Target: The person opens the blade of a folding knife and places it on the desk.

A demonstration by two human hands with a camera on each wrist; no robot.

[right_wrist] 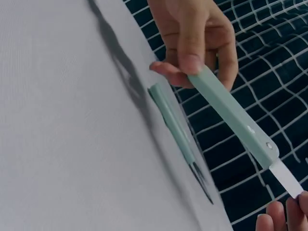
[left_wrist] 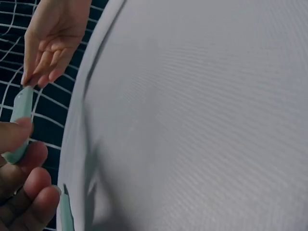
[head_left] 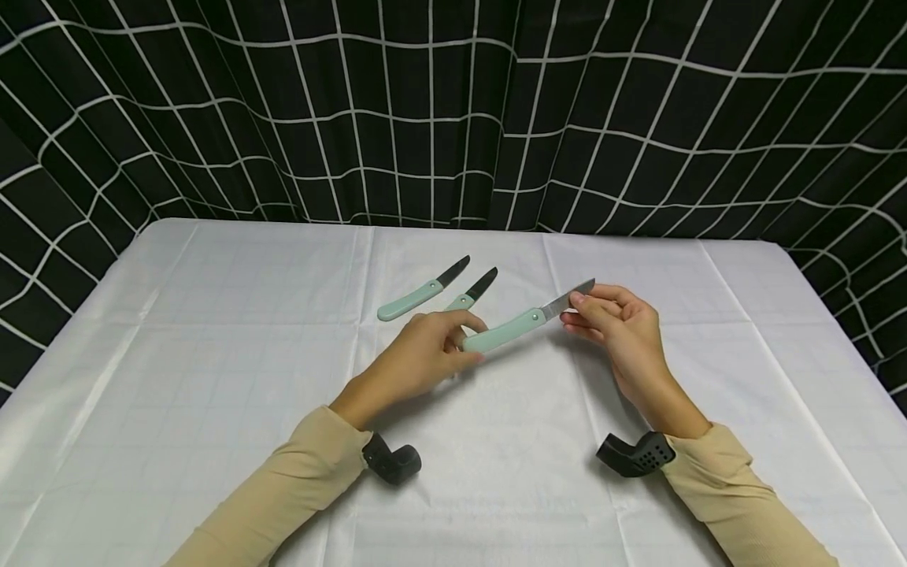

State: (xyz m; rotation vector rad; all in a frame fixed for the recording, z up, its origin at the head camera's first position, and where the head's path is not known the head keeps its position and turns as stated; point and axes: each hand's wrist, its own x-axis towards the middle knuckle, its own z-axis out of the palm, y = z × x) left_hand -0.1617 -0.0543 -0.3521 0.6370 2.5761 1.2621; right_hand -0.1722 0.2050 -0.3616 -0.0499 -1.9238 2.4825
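Observation:
Between my two hands a folding knife (head_left: 505, 331) with a mint-green handle is held up over the table, its blade (head_left: 569, 299) swung out. My left hand (head_left: 423, 352) pinches the butt of the handle between thumb and fingers. On the blade near its tip, my right hand (head_left: 633, 339) has a thumb-and-finger pinch. Behind the left hand lies a second green knife (head_left: 462, 302), its handle partly hidden by that hand. A third knife (head_left: 411, 301) lies to its left, dark blade pointing away. The right wrist view shows the held knife's handle (right_wrist: 236, 118) and rivet up close.
A white cloth with fold creases covers the table (head_left: 212, 378). Beyond its far edge hangs a black curtain (head_left: 397, 102) with a white grid. Each wrist carries a black camera mount, one at the left cuff (head_left: 391, 461) and one at the right cuff (head_left: 635, 454).

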